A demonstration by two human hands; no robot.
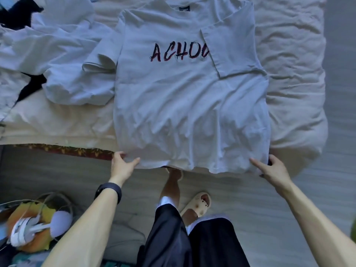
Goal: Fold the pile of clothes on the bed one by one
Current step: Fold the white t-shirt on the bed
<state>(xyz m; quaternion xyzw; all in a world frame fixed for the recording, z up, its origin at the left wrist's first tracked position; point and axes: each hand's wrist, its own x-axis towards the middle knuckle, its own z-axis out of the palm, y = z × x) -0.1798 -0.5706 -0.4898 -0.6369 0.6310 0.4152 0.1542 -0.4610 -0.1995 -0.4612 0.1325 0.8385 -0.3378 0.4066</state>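
White T-shirt (192,105) with dark lettering lies flat on the bed (298,74), one sleeve folded in — its hem overhangs the bed's near edge. Left hand (122,164) and right hand (273,168) each pinch a hem corner; rumpled clothes (57,54) crowd the shirt's left.

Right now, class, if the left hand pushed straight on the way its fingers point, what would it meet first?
The white T-shirt: the left hand pinches its hem corner, and its fingers point across the shirt's wrinkled lower front, which lies on the bed.
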